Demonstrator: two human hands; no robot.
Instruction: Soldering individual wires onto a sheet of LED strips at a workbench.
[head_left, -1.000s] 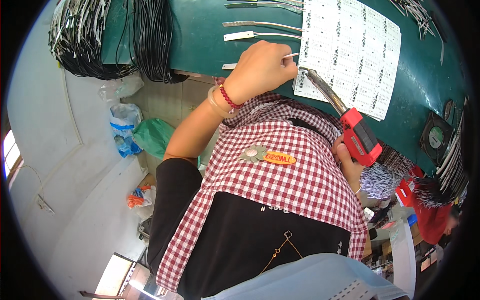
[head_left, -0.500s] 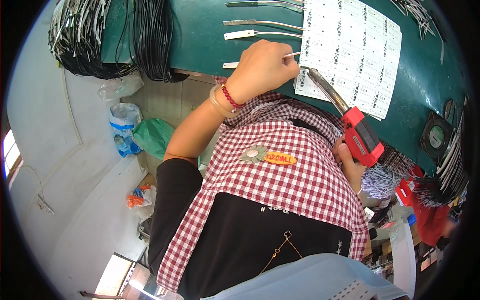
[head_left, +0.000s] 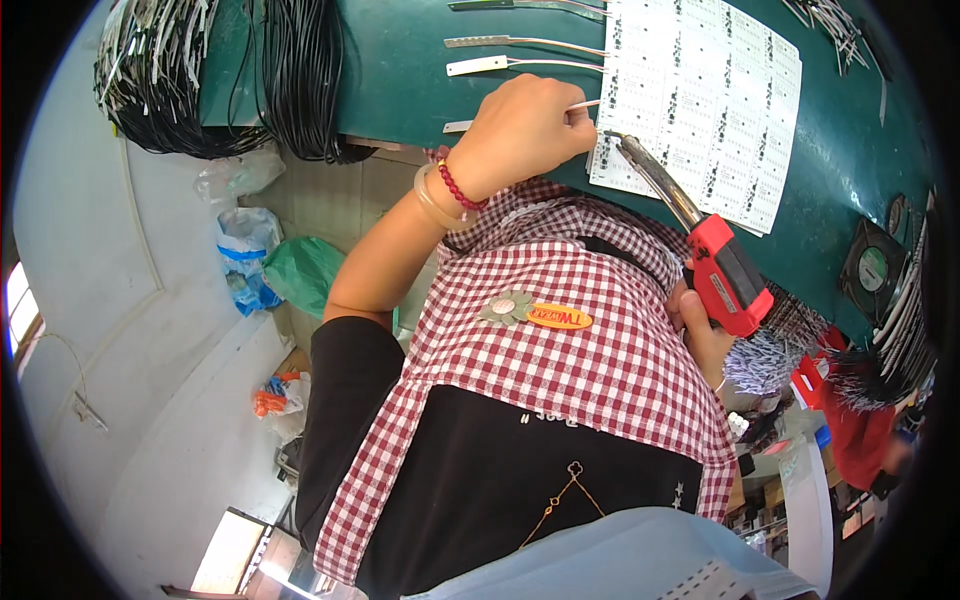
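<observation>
At the near-left edge of a stack of white circuit board panels [head_left: 735, 110], my left hand [head_left: 528, 128] is closed in a pinch on a thin pale wire [head_left: 590, 104]. A narrow white strip [head_left: 457, 127] shows on the other side of that hand; whether it joins the pinched wire is hidden. My right hand [head_left: 708, 335] grips a red-and-black soldering iron [head_left: 728, 275]. Its metal tip points at the panel's left edge, just beside my left fingertips. Farther along that edge, several thin strips with wires lie side by side, including a white strip [head_left: 478, 66] and a grey strip [head_left: 477, 41].
The green tabletop [head_left: 400, 95] carries a bundle of black cables [head_left: 303, 80] and a bundle with silvery ends [head_left: 155, 70] at the left. On the right are a black fan [head_left: 872, 265] and more bundled wires [head_left: 905, 330]. A green bag [head_left: 307, 275] hangs below the table's edge.
The soldering iron's handle has shifted very slightly right and down. My left hand has moved slightly left and keeps its pinch on the wire.
</observation>
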